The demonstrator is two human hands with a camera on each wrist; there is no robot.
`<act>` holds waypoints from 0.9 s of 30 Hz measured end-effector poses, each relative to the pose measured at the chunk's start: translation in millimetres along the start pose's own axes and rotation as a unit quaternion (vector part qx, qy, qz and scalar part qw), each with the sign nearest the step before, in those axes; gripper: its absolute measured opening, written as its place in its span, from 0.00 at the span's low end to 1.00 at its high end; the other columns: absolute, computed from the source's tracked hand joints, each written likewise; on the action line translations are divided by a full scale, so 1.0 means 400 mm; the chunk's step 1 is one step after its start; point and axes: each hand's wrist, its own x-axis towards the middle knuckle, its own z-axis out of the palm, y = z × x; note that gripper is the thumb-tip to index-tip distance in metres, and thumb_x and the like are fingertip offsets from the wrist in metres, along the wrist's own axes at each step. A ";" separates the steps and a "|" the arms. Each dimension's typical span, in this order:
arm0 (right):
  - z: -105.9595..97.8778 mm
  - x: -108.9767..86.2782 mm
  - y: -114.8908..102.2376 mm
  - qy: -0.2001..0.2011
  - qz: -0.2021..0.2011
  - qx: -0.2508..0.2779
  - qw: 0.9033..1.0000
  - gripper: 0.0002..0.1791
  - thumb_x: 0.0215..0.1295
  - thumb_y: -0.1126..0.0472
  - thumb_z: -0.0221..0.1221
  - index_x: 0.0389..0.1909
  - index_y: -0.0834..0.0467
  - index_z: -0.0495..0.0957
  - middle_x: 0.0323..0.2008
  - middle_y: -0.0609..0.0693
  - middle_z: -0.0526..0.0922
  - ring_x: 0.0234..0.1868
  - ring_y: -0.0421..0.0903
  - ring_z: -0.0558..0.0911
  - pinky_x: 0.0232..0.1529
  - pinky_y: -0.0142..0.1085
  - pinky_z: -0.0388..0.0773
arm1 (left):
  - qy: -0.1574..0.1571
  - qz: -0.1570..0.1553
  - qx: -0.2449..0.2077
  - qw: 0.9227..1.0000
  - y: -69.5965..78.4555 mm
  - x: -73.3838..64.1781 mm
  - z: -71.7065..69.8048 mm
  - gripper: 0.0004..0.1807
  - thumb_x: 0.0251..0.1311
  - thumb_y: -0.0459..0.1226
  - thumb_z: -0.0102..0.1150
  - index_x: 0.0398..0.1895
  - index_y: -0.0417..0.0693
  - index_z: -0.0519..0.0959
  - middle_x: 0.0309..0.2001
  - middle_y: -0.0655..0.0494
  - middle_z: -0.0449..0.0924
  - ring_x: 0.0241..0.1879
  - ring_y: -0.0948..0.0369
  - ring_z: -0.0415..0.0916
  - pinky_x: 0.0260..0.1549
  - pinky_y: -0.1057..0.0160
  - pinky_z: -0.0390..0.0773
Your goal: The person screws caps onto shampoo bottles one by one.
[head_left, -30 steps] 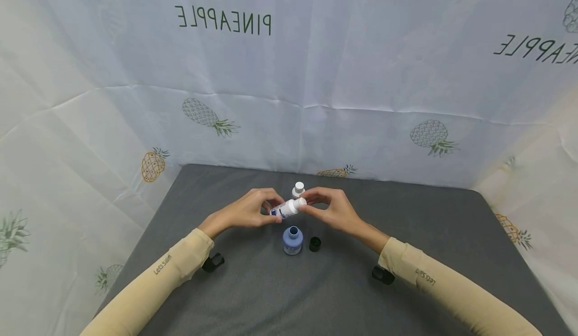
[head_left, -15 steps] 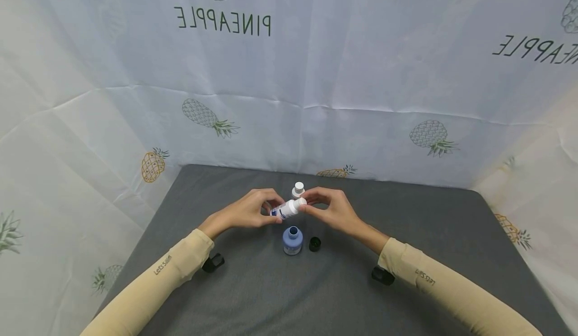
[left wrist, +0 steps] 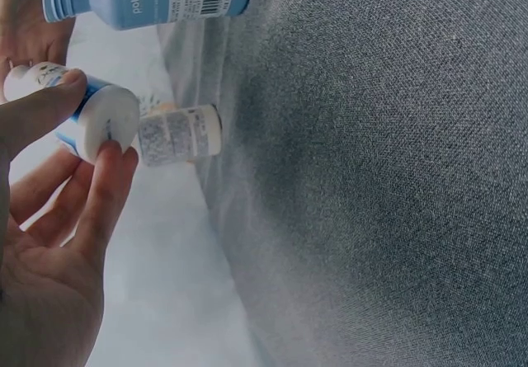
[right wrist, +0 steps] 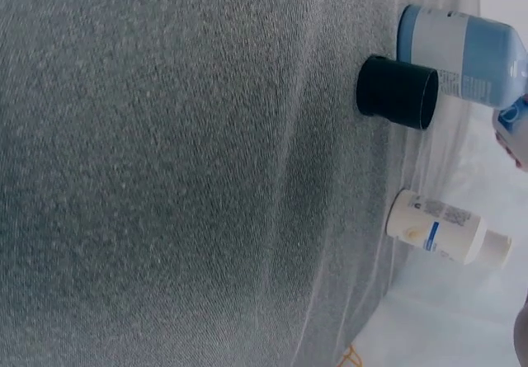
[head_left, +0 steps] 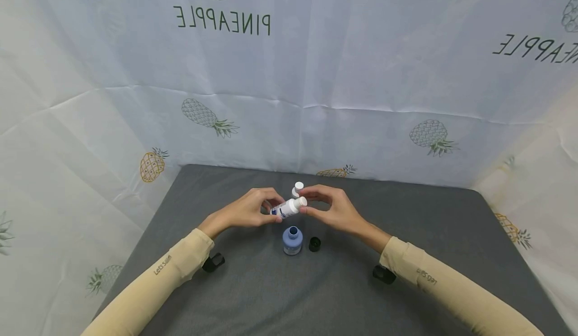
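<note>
My left hand (head_left: 250,208) grips a small white bottle (head_left: 283,209) with a blue-marked label, tilted so its top points up to the right. In the left wrist view, thumb and fingers lie around the bottle's lower end, its round base (left wrist: 109,124) facing the camera. My right hand (head_left: 335,208) has thumb and forefinger around the white cap (head_left: 300,202). Just below stands an uncapped blue bottle (head_left: 292,243). A second white bottle (head_left: 297,188), upright with its cap on, is partly hidden behind the right fingers; the right wrist view shows it whole.
To the right of the blue bottle, a black cap (head_left: 314,244) lies on the grey cloth-covered table (head_left: 271,296). A pale curtain (head_left: 361,75) with pineapple prints hangs behind the table's far edge. Dark wrist straps show at both sleeves.
My right thumb and forefinger have spread slightly wider about the cap, and the right hand has shifted a touch. The left hand and white bottle stay nearly still.
</note>
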 end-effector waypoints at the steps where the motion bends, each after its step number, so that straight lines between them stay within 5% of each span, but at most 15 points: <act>1: -0.003 0.000 0.000 -0.006 -0.008 0.001 1.000 0.25 0.69 0.65 0.73 0.66 0.61 0.83 0.63 0.58 0.87 0.63 0.54 0.89 0.66 0.48 0.86 | 0.000 0.000 -0.001 1.000 0.001 0.000 0.000 0.17 0.67 0.37 0.75 0.56 0.41 0.86 0.50 0.49 0.87 0.50 0.58 0.87 0.47 0.65 0.90; 9: -0.014 0.005 0.009 -0.040 -0.053 0.011 0.998 0.29 0.65 0.77 0.70 0.68 0.66 0.81 0.66 0.63 0.85 0.66 0.60 0.86 0.67 0.50 0.85 | -0.004 0.007 -0.004 1.000 0.001 0.003 0.005 0.17 0.68 0.37 0.75 0.56 0.41 0.86 0.49 0.49 0.87 0.49 0.59 0.87 0.47 0.59 0.92; 27: -0.011 0.007 0.009 -0.034 -0.034 -0.002 0.999 0.21 0.68 0.69 0.72 0.62 0.60 0.87 0.59 0.59 0.90 0.58 0.52 0.91 0.61 0.45 0.89 | -0.007 0.001 -0.003 1.000 -0.002 0.000 0.009 0.18 0.68 0.37 0.74 0.57 0.39 0.86 0.50 0.48 0.87 0.50 0.58 0.87 0.48 0.61 0.91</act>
